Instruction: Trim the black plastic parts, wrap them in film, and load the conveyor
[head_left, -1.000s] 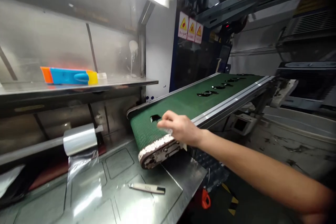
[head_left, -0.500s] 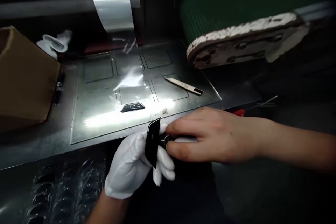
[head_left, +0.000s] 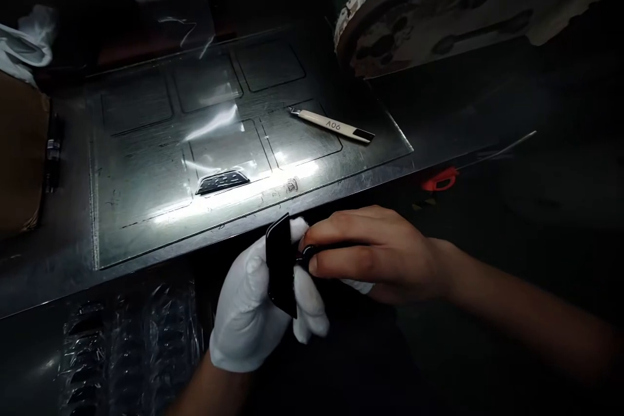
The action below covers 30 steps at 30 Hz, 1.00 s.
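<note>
My left hand [head_left: 256, 309], in a white glove, grips a thin glossy black plate [head_left: 281, 266] upright by its edges. On the plate's right side, my bare right hand [head_left: 363, 250] pinches a small black part [head_left: 308, 256] between thumb and fingers; most of that part is hidden. A bit of white cloth [head_left: 359, 285] shows under my right hand. Beyond the hands, a black trapezoid piece [head_left: 223, 182] lies on the clear sheet [head_left: 146, 198] on the metal table. A cream tool marked A06 [head_left: 334, 125] rests on the sheet's right part.
A plastic tray [head_left: 117, 351] with several dark pieces is at the lower left. A cardboard box [head_left: 22, 156] and white cloth [head_left: 29, 42] stand at the left. A red handle [head_left: 440, 179] lies by the table edge. A machine part [head_left: 439, 19] overhangs the upper right.
The view has shifted, so the table and the things on it appear further left and higher. Both hands keep their hold, and the black plate has turned slightly.
</note>
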{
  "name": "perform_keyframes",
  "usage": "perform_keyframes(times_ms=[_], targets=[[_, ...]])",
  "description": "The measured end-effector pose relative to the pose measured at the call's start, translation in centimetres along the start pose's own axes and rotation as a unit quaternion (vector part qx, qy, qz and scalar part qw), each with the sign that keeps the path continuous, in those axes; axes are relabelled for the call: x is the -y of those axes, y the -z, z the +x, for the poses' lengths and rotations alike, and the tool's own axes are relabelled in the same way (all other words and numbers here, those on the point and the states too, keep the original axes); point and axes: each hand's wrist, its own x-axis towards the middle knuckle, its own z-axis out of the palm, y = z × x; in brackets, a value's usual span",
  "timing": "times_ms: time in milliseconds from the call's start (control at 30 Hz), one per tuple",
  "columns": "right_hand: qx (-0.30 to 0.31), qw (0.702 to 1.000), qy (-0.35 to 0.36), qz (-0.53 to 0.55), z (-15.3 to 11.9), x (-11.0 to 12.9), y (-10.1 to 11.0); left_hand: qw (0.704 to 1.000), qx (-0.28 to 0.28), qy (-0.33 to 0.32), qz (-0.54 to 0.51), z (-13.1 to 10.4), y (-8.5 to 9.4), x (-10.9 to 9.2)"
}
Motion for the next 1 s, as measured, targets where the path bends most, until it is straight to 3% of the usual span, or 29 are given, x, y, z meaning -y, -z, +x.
perform_keyframes(times_ms=[100, 200, 367, 467, 533, 667, 1000], targets=[[-0.090, 0.992, -0.049, 0.072, -1.1, 0.2, -1.5, 1.000, -0.006, -0.017, 0.015, 0.0, 0.1, 0.5], [-0.151, 0.959, -0.169, 0.172, -2.0, 0.9, -2.7, 1.000, -0.017, -0.016, 0.020, 0.1, 0.1, 0.8], [-0.163, 0.858, -0.355, 0.333, -2.3, 1.8, -3.6, 1.000, -0.025, -0.011, 0.003, 0.4, -0.3, 0.9], [-0.165, 0.794, -0.402, 0.425, -1.7, 2.0, -3.8, 0.999, -0.032, -0.005, -0.006, 0.5, -0.4, 0.9], [-0.164, 0.770, -0.414, 0.456, -1.3, 2.1, -3.9, 0.999, -0.032, -0.004, -0.011, 0.4, -0.4, 0.9], [-0.160, 0.755, -0.422, 0.476, -0.9, 2.1, -4.0, 0.999, -0.032, -0.012, -0.018, 0.0, -0.2, 1.0], [-0.145, 0.774, -0.401, 0.468, -0.9, 2.1, -4.5, 0.999, -0.040, -0.012, -0.012, -0.5, -0.2, 1.0]])
